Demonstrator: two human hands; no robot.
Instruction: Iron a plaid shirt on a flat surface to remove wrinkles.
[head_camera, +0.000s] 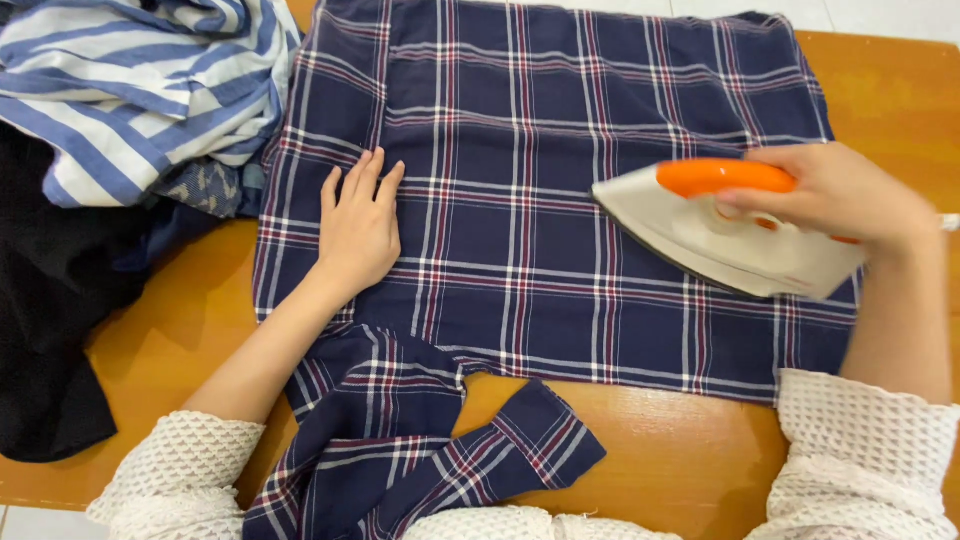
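A navy plaid shirt (520, 200) with red and white lines lies spread flat on the wooden table (660, 450). My left hand (358, 228) rests flat on the shirt's left side, fingers together and pointing away from me. My right hand (830, 190) grips the orange handle of a white iron (720, 235). The iron sits on the shirt's right side with its tip pointing left, toward my left hand. A sleeve of the shirt (420, 450) lies bunched near the table's front edge.
A blue and white striped garment (140, 90) is heaped at the back left. Dark clothing (50, 300) lies piled along the left edge of the table. Bare wood shows at the front and far right.
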